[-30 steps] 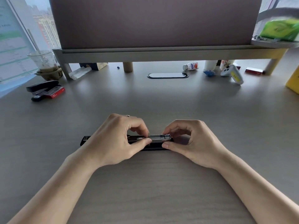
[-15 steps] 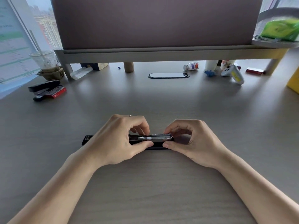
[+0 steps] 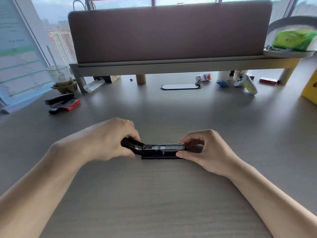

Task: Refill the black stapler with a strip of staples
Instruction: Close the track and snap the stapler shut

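While both hands' fingers (image 3: 181,154) grip the black stapler (image 3: 161,150), a second stapler (image 3: 59,100) lies far left.

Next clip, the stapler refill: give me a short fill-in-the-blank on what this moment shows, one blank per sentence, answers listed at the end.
1. The black stapler lies on the desk with its metal staple channel facing ____.
2. The left hand grips the stapler's ____ cover.
3. The right hand pinches the channel's ____ end.
4. A second stapler rests at the far left beside a ____ box.

Missing words: up; black; right; red
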A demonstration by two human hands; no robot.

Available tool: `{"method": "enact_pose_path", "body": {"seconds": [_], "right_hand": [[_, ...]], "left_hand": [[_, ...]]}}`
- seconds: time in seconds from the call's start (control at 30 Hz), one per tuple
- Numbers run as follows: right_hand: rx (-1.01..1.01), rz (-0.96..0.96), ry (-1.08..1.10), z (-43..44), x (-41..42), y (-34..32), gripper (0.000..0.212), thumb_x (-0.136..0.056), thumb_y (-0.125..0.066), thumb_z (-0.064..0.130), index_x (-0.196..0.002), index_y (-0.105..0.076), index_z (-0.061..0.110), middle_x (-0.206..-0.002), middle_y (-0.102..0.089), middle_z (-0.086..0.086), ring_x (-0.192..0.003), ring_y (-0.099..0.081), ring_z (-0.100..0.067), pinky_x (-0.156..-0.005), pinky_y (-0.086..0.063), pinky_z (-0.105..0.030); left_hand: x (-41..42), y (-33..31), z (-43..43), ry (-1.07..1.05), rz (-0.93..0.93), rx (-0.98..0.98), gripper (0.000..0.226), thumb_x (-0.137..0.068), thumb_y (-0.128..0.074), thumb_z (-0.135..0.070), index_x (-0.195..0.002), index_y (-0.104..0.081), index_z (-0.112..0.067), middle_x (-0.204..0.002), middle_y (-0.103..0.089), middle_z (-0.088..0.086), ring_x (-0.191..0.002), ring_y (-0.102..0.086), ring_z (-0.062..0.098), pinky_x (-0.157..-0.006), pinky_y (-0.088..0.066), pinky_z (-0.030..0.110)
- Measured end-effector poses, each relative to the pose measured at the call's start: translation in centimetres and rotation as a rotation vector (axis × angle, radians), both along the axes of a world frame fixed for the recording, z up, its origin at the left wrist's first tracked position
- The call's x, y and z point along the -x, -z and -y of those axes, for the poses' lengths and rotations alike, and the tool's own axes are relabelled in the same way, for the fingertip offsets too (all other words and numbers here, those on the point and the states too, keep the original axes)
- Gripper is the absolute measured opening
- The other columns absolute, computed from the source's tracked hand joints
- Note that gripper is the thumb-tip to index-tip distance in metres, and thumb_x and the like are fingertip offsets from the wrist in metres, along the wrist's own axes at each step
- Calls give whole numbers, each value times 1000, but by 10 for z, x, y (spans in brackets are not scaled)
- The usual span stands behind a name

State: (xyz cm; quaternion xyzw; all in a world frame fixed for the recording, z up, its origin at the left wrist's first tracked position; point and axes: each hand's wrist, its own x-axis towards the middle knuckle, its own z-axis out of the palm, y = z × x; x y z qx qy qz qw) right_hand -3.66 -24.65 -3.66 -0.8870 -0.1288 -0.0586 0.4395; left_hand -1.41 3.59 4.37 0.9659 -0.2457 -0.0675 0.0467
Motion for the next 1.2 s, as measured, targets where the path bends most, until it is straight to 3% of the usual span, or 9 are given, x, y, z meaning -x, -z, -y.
{"method": "enact_pose_path", "body": {"seconds": [0.1,0.2,0.37,0.47,0.6,0.7,0.83,1.0,1.2], "right_hand": [[-3,2,4,0,0,0,12,-77,-92,26,-85,-83,29,-83,-82,9,-82,-79,-8,-83,-62,-28],[-6,7,3,1,0,1,12,-77,-92,26,-84,-83,29,-83,-83,8,-82,-79,-7,-81,-61,-25],[0,4,-6,1,-3,3,13,-77,-92,26,-87,-84,28,-85,-83,8,-83,-79,-4,-82,-60,-20],[-5,9,-13,2,-5,3,13,-77,-92,24,-86,-84,26,-83,-83,6,-81,-78,-6,-79,-58,-17],[-5,14,-12,2,-5,3,12,-77,-92,24,-85,-83,24,-81,-81,9,-78,-76,-3,-72,-51,-7],[9,23,-5,2,-5,2,12,-77,-92,26,-83,-82,28,-79,-80,6,-74,-75,-5,-70,-54,-15],[-11,43,-16,2,-4,2,23,-76,-93,29,-77,-75,43,-82,-82,6,-79,-78,-9,-82,-62,-32],[-13,36,-32,4,-7,5,17,-76,-89,38,-81,-79,25,-76,-78,-1,-74,-73,-21,-76,-61,-45],[-5,56,-47,5,-8,7,23,-78,-86,39,-77,-75,19,-70,-70,-10,-70,-64,-32,-67,-54,-46]], "left_hand": [[-1,-19,25,34,117,-256,37,-78,-86,-46,-113,-77,-35,-105,-66,-12,-97,-68,13,-83,-55,33],[-3,-28,39,-14,166,-309,55,-74,-89,-46,-124,-67,-37,-111,-68,-13,-101,-66,15,-78,-51,30],[-7,-42,42,9,143,162,40,-71,-94,-28,-102,-69,-33,-76,-77,-13,-70,-71,0,-73,-61,31],[-6,-38,44,48,135,297,40,-69,-96,-33,-101,-71,-31,-83,-77,-12,-71,-75,-1,-71,-61,22],[-7,-17,52,58,236,762,17,-82,-88,-25,-92,-75,-21,-82,-79,-6,-76,-78,10,-78,-64,35],[-8,12,71,32,265,1046,12,-93,-76,-22,-86,-72,-13,-69,-74,0,-61,-75,22,-63,-64,45],[-1,44,84,32,271,1024,29,-97,-69,-38,-83,-64,-14,-58,-64,5,-52,-66,32,-52,-55,45],[-1,53,75,99,206,771,45,-91,-55,-65,-91,-55,-20,-68,-61,-5,-59,-60,17,-62,-51,42],[-2,63,71,60,237,674,32,-102,-47,-47,-91,-54,-18,-70,-57,-7,-64,-56,16,-66,-49,39]]}}
